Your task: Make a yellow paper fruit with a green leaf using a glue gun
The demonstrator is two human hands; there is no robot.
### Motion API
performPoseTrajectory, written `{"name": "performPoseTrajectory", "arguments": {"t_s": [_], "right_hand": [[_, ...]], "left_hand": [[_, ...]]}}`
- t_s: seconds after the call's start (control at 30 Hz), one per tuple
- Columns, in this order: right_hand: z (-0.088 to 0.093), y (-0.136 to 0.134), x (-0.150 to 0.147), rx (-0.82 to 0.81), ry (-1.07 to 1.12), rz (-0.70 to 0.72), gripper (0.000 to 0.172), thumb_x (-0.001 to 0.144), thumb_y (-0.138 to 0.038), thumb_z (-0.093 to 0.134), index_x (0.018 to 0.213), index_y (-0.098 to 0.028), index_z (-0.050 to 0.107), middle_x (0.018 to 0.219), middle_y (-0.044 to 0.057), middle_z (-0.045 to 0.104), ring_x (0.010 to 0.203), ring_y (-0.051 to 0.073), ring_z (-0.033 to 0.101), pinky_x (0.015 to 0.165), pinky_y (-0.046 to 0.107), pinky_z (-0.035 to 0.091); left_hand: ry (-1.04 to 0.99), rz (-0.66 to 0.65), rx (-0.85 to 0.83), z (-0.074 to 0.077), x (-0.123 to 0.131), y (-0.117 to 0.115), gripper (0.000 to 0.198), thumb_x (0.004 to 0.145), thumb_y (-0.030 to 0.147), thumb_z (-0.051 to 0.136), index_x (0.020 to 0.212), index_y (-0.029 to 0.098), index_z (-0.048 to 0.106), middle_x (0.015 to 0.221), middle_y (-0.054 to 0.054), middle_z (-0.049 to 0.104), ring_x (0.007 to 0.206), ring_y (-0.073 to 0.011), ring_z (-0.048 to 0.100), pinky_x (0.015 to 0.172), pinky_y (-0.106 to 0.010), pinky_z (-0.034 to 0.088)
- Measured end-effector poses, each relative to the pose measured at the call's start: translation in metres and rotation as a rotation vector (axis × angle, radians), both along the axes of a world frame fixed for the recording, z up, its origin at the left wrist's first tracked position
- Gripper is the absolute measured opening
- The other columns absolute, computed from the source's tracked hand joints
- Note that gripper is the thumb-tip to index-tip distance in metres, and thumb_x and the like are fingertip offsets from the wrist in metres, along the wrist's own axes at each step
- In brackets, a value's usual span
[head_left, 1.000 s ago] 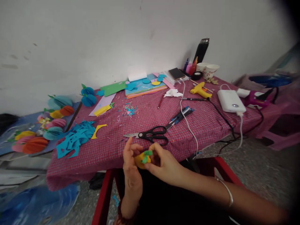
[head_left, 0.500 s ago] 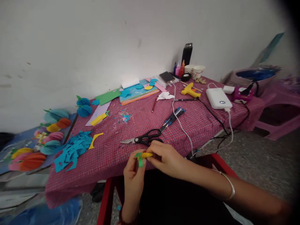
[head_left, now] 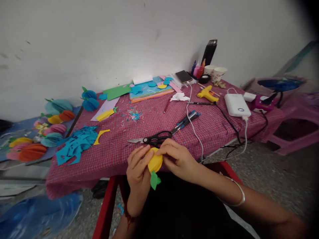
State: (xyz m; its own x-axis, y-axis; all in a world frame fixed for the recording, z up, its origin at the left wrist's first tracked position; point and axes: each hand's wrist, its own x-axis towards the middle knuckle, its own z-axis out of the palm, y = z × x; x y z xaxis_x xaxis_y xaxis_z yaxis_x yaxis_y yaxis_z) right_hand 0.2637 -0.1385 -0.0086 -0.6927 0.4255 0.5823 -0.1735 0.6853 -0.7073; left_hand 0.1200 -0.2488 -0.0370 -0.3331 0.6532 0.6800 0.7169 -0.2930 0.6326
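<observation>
Between my hands, over the table's front edge, is a yellow paper ball [head_left: 155,163] with green paper leaves [head_left: 154,180] pointing down toward me. My left hand [head_left: 138,169] grips its left side with bent fingers. On the other side, my right hand [head_left: 176,159] pinches the ball's upper right edge with thumb and fingers. Just beyond the hands lie black-handled scissors [head_left: 156,138] with their blades toward the left. A yellow paper offcut [head_left: 100,135] rests beside a pile of blue paper scraps [head_left: 77,145] on the left.
On the checked tablecloth [head_left: 117,154] are a yellow glue gun [head_left: 207,94], a white power bank [head_left: 236,105], a phone [head_left: 183,76], a box cutter [head_left: 186,121] and colored paper sheets [head_left: 147,93]. Several paper fruits [head_left: 32,152] sit at the left. White and black cables cross the right side.
The yellow paper piece has turned so that its round face shows and its green leaves point down. Both hands have shifted their hold on it. The camera view has moved slightly.
</observation>
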Motion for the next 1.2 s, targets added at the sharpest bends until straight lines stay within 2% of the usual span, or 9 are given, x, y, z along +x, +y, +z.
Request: {"name": "performPoseTrajectory", "arguments": {"t_s": [0.2,0.3,0.4,0.47,0.57,0.67,0.73,0.97,1.2], "right_hand": [[-0.001,0.002,-0.002,-0.041,0.033,0.030,0.029,0.085,-0.001,0.049,0.101,-0.022,0.062,0.093,0.004,0.057,0.087,0.016,0.057,0.074,0.029,0.048],[0.001,0.002,-0.002,-0.188,0.002,0.072,0.022,0.084,-0.006,0.052,0.094,-0.020,0.064,0.088,0.003,0.057,0.081,0.015,0.056,0.070,0.028,0.046],[0.002,0.002,-0.003,-0.497,-0.104,0.175,0.005,0.083,-0.017,0.060,0.087,-0.018,0.062,0.076,-0.001,0.054,0.067,0.011,0.051,0.061,0.025,0.042],[0.001,0.000,-0.003,-0.622,-0.161,0.230,0.007,0.084,-0.023,0.062,0.084,-0.017,0.059,0.070,-0.003,0.052,0.060,0.009,0.047,0.056,0.023,0.039],[0.001,-0.001,-0.004,-0.655,-0.187,0.247,0.015,0.085,-0.029,0.063,0.081,-0.017,0.054,0.069,-0.004,0.051,0.058,0.008,0.044,0.053,0.021,0.036],[0.002,0.000,-0.004,-0.663,-0.213,0.257,0.018,0.085,-0.030,0.063,0.078,-0.017,0.053,0.068,-0.005,0.049,0.059,0.008,0.043,0.055,0.022,0.035],[0.003,0.000,-0.004,-0.665,-0.238,0.268,0.017,0.085,-0.030,0.063,0.077,-0.017,0.053,0.068,-0.004,0.048,0.059,0.008,0.043,0.056,0.022,0.035],[0.001,-0.006,-0.008,-0.704,-0.270,0.323,0.012,0.083,-0.026,0.061,0.080,-0.017,0.054,0.072,-0.004,0.050,0.061,0.008,0.044,0.056,0.022,0.036],[0.006,0.002,-0.007,-0.590,-0.283,0.238,0.008,0.084,-0.015,0.057,0.077,-0.017,0.054,0.071,-0.004,0.051,0.062,0.008,0.045,0.057,0.021,0.037]], "left_hand": [[0.099,0.060,0.051,0.004,-0.001,-0.001,0.040,0.088,0.013,0.060,0.118,0.037,0.068,0.116,-0.001,0.072,0.112,-0.0243,0.062,0.100,-0.046,0.046],[0.091,-0.010,0.013,0.009,-0.003,-0.004,0.037,0.086,0.011,0.060,0.113,0.033,0.070,0.114,-0.003,0.073,0.110,-0.0249,0.063,0.095,-0.045,0.048],[-0.115,-0.161,-0.141,0.015,-0.003,-0.007,0.015,0.081,0.014,0.067,0.091,0.025,0.070,0.110,-0.006,0.071,0.103,-0.0255,0.065,0.089,-0.043,0.051],[-0.377,-0.268,-0.237,0.017,-0.002,-0.008,0.009,0.081,0.017,0.069,0.081,0.022,0.061,0.111,-0.007,0.069,0.102,-0.0246,0.066,0.087,-0.040,0.053],[-0.697,-0.425,-0.278,0.014,0.000,-0.007,0.024,0.081,0.024,0.071,0.101,0.025,0.058,0.124,-0.008,0.063,0.113,-0.0248,0.062,0.093,-0.040,0.051],[-0.816,-0.562,-0.290,0.007,-0.001,-0.006,0.065,0.076,0.038,0.077,0.134,0.031,0.047,0.141,-0.011,0.052,0.130,-0.0286,0.051,0.103,-0.044,0.045],[-0.851,-0.612,-0.305,0.002,-0.002,-0.006,0.075,0.076,0.046,0.075,0.142,0.031,0.042,0.147,-0.012,0.046,0.136,-0.0308,0.044,0.109,-0.047,0.040],[-0.929,-0.544,-0.328,-0.004,0.006,-0.005,0.048,0.093,0.042,0.052,0.139,0.025,0.050,0.148,-0.011,0.047,0.137,-0.0286,0.043,0.115,-0.048,0.033],[-1.068,-0.436,-0.379,-0.009,0.013,0.000,0.051,0.084,0.030,0.066,0.134,0.027,0.055,0.139,-0.009,0.056,0.130,-0.0274,0.051,0.110,-0.045,0.041]]}}
